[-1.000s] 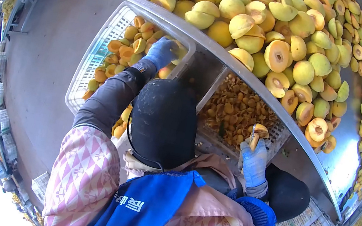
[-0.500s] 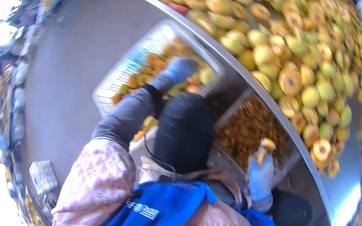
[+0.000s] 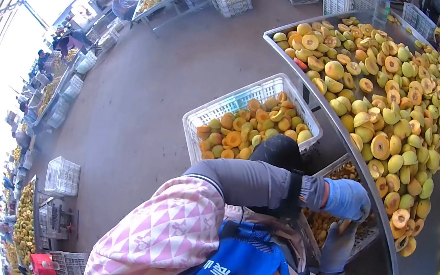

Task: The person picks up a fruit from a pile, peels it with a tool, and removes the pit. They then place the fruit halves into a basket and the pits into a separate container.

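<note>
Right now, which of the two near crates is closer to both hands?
The crate of small brownish pieces, partly hidden by the left hand and right hand; the other crate holds larger yellow fruit.

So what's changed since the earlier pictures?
The left hand has left the white crate of fruit halves and moved rightward to the right hand, by the lower crate. Whether it holds anything is hidden. The view shifted too. The right hand stayed near that crate; fruit still covers much of the metal table.
</note>
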The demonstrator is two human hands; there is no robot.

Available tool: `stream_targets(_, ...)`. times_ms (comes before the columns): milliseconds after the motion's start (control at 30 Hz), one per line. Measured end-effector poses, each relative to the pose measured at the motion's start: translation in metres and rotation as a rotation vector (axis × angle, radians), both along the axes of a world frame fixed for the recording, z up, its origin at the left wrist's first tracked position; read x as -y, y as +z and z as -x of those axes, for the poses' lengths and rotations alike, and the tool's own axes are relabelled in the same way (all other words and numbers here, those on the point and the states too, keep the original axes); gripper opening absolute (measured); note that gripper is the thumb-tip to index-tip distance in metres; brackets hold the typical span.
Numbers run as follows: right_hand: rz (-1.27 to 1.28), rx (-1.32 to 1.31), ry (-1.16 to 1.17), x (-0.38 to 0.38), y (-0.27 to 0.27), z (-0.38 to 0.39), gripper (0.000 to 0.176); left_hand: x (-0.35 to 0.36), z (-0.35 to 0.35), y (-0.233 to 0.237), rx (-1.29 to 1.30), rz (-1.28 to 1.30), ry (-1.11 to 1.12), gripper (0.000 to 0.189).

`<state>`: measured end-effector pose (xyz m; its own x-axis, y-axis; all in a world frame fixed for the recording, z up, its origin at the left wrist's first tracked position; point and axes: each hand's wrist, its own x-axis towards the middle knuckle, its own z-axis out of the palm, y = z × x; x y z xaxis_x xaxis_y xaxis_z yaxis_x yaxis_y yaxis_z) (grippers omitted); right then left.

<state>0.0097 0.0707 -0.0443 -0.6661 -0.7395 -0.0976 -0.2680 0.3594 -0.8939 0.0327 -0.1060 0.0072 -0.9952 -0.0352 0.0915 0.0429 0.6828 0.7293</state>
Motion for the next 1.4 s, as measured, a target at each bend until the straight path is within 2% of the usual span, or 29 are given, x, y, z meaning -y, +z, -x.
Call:
stream_targets(33, -0.017, -0.010, -0.018, 0.002, 0.010, -0.001, 0.050, -0.007, 0.002, -0.005, 0.055, 0.005, -0.024, 0.023)
stream_targets(100, 0.086, -0.461, -0.046, 0.007, 0.010, -0.005, 0.046, -0.012, -0.003, -0.009, -0.083, -0.094, -0.001, 0.018)
stream_targets(133, 0.090, -0.582, -0.044, 0.001, 0.009, 0.001, 0.043, -0.013, -0.006, -0.004, -0.130, -0.132, 0.001, 0.018)
stream_targets(167, 0.057, -0.638, -0.024, 0.000, 0.010, 0.003, 0.041, -0.014, -0.009, 0.006, -0.004, -0.153, 0.046, 0.018)
stream_targets(233, -0.121, -0.615, -0.015, -0.014, 0.007, 0.006, 0.037, -0.009, -0.003, 0.005, 0.142, -0.295, -0.053, 0.021)
stream_targets(267, -0.214, -0.584, -0.017, -0.019, 0.005, 0.005, 0.035, -0.013, -0.006, 0.012, 0.190, -0.431, 0.003, 0.023)
stream_targets(300, -0.404, -0.520, -0.063, -0.018, 0.012, 0.004, 0.033, -0.012, -0.002, 0.011, 0.211, -0.339, 0.022, 0.022)
stream_targets(367, -0.406, -0.440, -0.101, -0.021, -0.001, 0.009, 0.031, -0.019, 0.001, -0.004, 0.082, -0.245, -0.016, 0.019)
stream_targets(433, -0.355, -0.419, -0.133, -0.023, 0.005, 0.015, 0.032, -0.032, 0.009, -0.008, 0.033, -0.276, 0.044, 0.014)
stream_targets(533, -0.166, -0.366, -0.228, -0.024, 0.009, 0.019, 0.037, -0.038, 0.018, -0.013, -0.045, -0.245, 0.039, 0.018)
stream_targets(633, -0.160, -0.306, -0.260, -0.028, 0.009, 0.024, 0.041, -0.035, 0.026, 0.001, 0.214, -0.487, 0.090, 0.022)
stream_targets(667, -0.175, -0.310, -0.259, -0.030, 0.010, 0.024, 0.041, -0.026, 0.034, 0.003, 0.204, -0.456, -0.008, 0.028)
stream_targets(767, -0.217, -0.343, -0.258, -0.031, 0.011, 0.025, 0.041, -0.027, 0.033, -0.004, 0.181, -0.235, -0.059, 0.032)
stream_targets(800, -0.234, -0.363, -0.271, -0.030, 0.011, 0.025, 0.039, -0.028, 0.033, -0.006, 0.121, -0.168, -0.067, 0.029)
stream_targets(900, -0.264, -0.368, -0.318, -0.029, 0.007, 0.030, 0.036, -0.041, 0.034, 0.001, -0.199, 0.248, 0.010, 0.021)
stream_targets(933, -0.268, -0.364, -0.337, -0.030, 0.007, 0.031, 0.035, -0.047, 0.033, 0.011, -0.222, 0.352, 0.047, 0.022)
stream_targets(1033, -0.275, -0.384, -0.273, -0.032, 0.010, 0.034, 0.034, -0.046, 0.030, 0.002, -0.267, 0.308, 0.017, 0.016)
stream_targets(1200, -0.291, -0.303, -0.348, -0.033, 0.006, 0.038, 0.036, -0.038, 0.033, -0.005, -0.295, 0.249, 0.046, 0.013)
stream_targets(1233, -0.278, -0.313, -0.367, -0.038, 0.008, 0.039, 0.037, -0.020, 0.040, -0.007, -0.345, 0.279, 0.070, 0.019)
stream_targets(1300, -0.207, -0.301, -0.362, -0.040, 0.012, 0.038, 0.036, 0.013, 0.057, 0.002, -0.302, 0.417, 0.290, 0.027)
stream_targets(1367, -0.139, -0.242, -0.340, -0.039, 0.016, 0.036, 0.034, 0.048, 0.081, 0.002, -0.204, 0.622, 0.519, 0.044)
stream_targets(1400, -0.085, -0.274, -0.328, -0.040, 0.014, 0.035, 0.034, 0.065, 0.092, 0.000, -0.069, 0.668, 0.529, 0.048)
